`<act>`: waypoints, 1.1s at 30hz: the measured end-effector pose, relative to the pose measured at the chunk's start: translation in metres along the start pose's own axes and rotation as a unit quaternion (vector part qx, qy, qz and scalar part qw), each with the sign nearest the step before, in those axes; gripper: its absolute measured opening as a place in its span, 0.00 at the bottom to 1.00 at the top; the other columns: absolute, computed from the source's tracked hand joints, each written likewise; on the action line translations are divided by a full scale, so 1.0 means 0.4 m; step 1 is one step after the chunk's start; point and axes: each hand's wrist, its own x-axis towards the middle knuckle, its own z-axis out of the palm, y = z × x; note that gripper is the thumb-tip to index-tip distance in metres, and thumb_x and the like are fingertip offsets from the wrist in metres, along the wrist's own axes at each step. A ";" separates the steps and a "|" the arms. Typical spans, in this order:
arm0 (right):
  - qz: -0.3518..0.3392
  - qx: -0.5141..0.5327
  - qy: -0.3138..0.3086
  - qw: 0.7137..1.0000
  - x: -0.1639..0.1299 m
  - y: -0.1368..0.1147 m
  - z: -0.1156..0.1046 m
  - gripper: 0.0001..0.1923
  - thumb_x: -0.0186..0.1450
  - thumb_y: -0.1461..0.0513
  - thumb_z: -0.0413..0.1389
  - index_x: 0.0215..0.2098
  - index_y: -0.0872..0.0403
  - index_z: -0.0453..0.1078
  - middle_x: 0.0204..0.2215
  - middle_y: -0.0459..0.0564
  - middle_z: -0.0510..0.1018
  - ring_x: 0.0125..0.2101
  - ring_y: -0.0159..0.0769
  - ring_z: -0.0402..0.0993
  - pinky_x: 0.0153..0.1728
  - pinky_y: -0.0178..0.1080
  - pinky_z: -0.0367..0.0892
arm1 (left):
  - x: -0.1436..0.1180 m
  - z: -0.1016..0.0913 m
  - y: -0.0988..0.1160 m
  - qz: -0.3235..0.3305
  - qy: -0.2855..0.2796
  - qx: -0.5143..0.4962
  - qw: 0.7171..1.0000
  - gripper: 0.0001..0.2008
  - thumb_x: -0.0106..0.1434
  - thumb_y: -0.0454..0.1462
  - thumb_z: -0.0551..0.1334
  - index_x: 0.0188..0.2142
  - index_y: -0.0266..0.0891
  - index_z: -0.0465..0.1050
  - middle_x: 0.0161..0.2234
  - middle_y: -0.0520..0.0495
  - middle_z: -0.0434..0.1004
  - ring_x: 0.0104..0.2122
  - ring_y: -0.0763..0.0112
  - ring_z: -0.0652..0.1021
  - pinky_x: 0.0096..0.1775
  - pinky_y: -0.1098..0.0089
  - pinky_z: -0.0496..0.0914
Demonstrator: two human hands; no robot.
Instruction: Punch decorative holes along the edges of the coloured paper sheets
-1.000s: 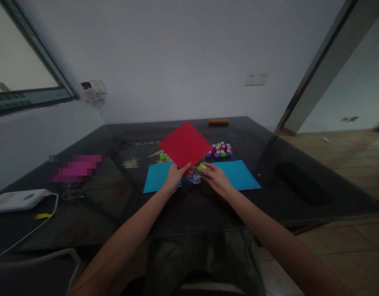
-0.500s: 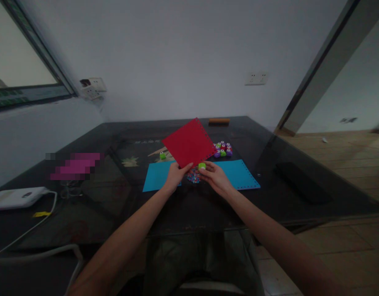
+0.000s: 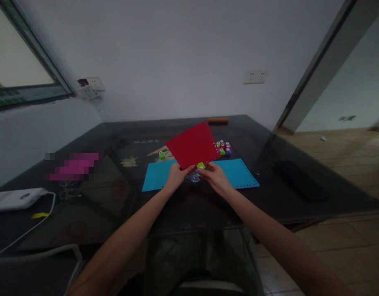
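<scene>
Red paper sheet (image 3: 194, 144), centre of frame, w/ a row of small punched holes along its right edge. Lime-green punch (image 3: 201, 165) just below it. Two cyan-blue sheets: left one (image 3: 155, 175) plain, right one (image 3: 238, 173) w/ dotted holes on right & bottom edges. Multicolour confetti (image 3: 194, 176) btwn them: red, blue, pink bits. Cluster of small punches (image 3: 224, 148) right of centre: purple, green, red. Lone green punch (image 3: 161, 155) left of centre. Table (image 3: 115, 181) glossy black. Orange-brown bar (image 3: 218, 120) at the table's upper edge. Wall pale grey-white.

a pile of punched bits (image 3: 194, 177) lies on the table (image 3: 300, 197) between two paper sheets (image 3: 238, 173), small punches (image 3: 224, 148) behind.
</scene>
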 end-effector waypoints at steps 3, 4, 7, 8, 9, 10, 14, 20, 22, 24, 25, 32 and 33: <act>-0.006 -0.001 -0.001 1.000 -0.002 -0.002 0.003 0.19 0.42 0.61 0.68 0.32 0.52 0.73 0.34 0.47 0.78 0.35 0.35 0.72 0.36 0.37 0.67 | -0.005 0.002 0.007 0.002 0.001 0.002 1.000 0.11 0.52 0.41 0.65 0.31 0.33 0.77 0.27 0.43 0.80 0.25 0.65 0.77 0.29 0.69 0.69; -0.009 -0.003 -0.003 1.000 -0.002 -0.003 0.004 0.19 0.43 0.61 0.68 0.33 0.52 0.73 0.34 0.47 0.78 0.35 0.35 0.72 0.36 0.37 0.66 | -0.006 0.002 0.008 0.001 0.002 0.001 1.000 0.11 0.52 0.41 0.65 0.30 0.34 0.77 0.26 0.43 0.80 0.25 0.65 0.77 0.29 0.69 0.69; -0.029 -0.010 -0.009 0.999 -0.001 -0.002 0.003 0.18 0.44 0.60 0.67 0.33 0.52 0.73 0.34 0.48 0.78 0.34 0.36 0.72 0.33 0.36 0.66 | -0.006 0.004 0.005 -0.003 0.001 0.003 1.000 0.11 0.52 0.42 0.65 0.28 0.34 0.77 0.25 0.44 0.79 0.24 0.65 0.76 0.27 0.70 0.68; -0.035 -0.011 -0.010 0.999 -0.001 -0.002 0.003 0.18 0.44 0.60 0.67 0.34 0.52 0.73 0.34 0.48 0.78 0.34 0.35 0.72 0.32 0.35 0.66 | -0.006 0.005 0.002 -0.004 0.001 0.006 1.000 0.11 0.52 0.42 0.65 0.27 0.34 0.77 0.24 0.44 0.79 0.24 0.65 0.76 0.27 0.70 0.68; -0.039 -0.012 -0.010 0.999 -0.001 -0.002 0.002 0.17 0.45 0.60 0.67 0.34 0.52 0.73 0.33 0.48 0.78 0.33 0.34 0.72 0.30 0.34 0.65 | -0.005 0.005 0.000 -0.006 0.002 0.007 1.000 0.11 0.52 0.42 0.65 0.27 0.34 0.77 0.24 0.44 0.79 0.24 0.65 0.76 0.27 0.71 0.68; -0.040 -0.014 -0.010 0.999 0.000 -0.002 0.002 0.17 0.45 0.59 0.67 0.33 0.52 0.73 0.33 0.48 0.78 0.32 0.34 0.72 0.29 0.34 0.64 | -0.005 0.005 -0.002 -0.010 0.003 0.008 1.000 0.12 0.52 0.42 0.65 0.26 0.33 0.77 0.23 0.44 0.79 0.24 0.66 0.76 0.27 0.71 0.68; -0.030 -0.028 -0.002 0.999 -0.001 -0.003 0.001 0.17 0.46 0.58 0.67 0.33 0.52 0.73 0.33 0.48 0.78 0.31 0.34 0.72 0.26 0.33 0.63 | -0.005 0.006 -0.006 -0.020 0.003 0.004 1.000 0.13 0.51 0.43 0.65 0.27 0.33 0.77 0.24 0.44 0.79 0.24 0.66 0.76 0.27 0.71 0.68; -0.017 -0.042 0.007 0.999 0.000 -0.002 -0.003 0.19 0.46 0.57 0.67 0.35 0.52 0.73 0.36 0.50 0.78 0.31 0.35 0.72 0.27 0.35 0.65 | -0.004 0.007 -0.010 -0.022 0.002 0.010 1.000 0.12 0.51 0.42 0.65 0.27 0.32 0.77 0.23 0.44 0.79 0.23 0.66 0.75 0.27 0.71 0.69; -0.020 -0.036 0.004 0.999 0.001 -0.001 -0.004 0.18 0.46 0.57 0.67 0.35 0.52 0.73 0.35 0.49 0.78 0.32 0.35 0.73 0.29 0.36 0.66 | -0.002 0.008 -0.010 -0.023 0.000 0.004 1.000 0.11 0.51 0.41 0.65 0.27 0.32 0.77 0.23 0.44 0.79 0.23 0.67 0.75 0.27 0.71 0.68; -0.027 -0.032 0.001 0.999 0.002 0.000 -0.005 0.18 0.45 0.57 0.67 0.34 0.52 0.73 0.34 0.49 0.78 0.33 0.36 0.73 0.30 0.36 0.67 | -0.002 0.009 -0.009 -0.025 -0.003 -0.004 1.000 0.11 0.51 0.40 0.65 0.27 0.32 0.77 0.24 0.44 0.79 0.24 0.67 0.76 0.27 0.71 0.68; -0.030 -0.032 0.000 0.999 0.002 0.001 -0.005 0.17 0.45 0.57 0.67 0.33 0.52 0.73 0.34 0.49 0.78 0.33 0.37 0.73 0.31 0.37 0.67 | -0.002 0.009 -0.008 -0.028 -0.003 -0.008 1.000 0.10 0.51 0.40 0.65 0.28 0.32 0.77 0.24 0.44 0.79 0.24 0.67 0.76 0.27 0.71 0.68; -0.027 -0.013 0.009 0.999 0.003 0.000 -0.003 0.18 0.44 0.58 0.68 0.32 0.52 0.73 0.33 0.49 0.79 0.34 0.38 0.74 0.37 0.40 0.69 | -0.003 0.012 -0.002 -0.043 -0.003 -0.024 0.999 0.09 0.51 0.38 0.65 0.27 0.33 0.76 0.23 0.45 0.78 0.23 0.68 0.76 0.27 0.71 0.68; -0.027 -0.010 0.009 1.000 0.003 0.001 -0.003 0.18 0.44 0.59 0.68 0.32 0.52 0.73 0.33 0.49 0.79 0.34 0.38 0.74 0.38 0.41 0.69 | -0.003 0.012 -0.003 -0.042 -0.002 -0.023 0.999 0.08 0.51 0.38 0.65 0.26 0.33 0.76 0.23 0.45 0.78 0.23 0.68 0.76 0.27 0.72 0.68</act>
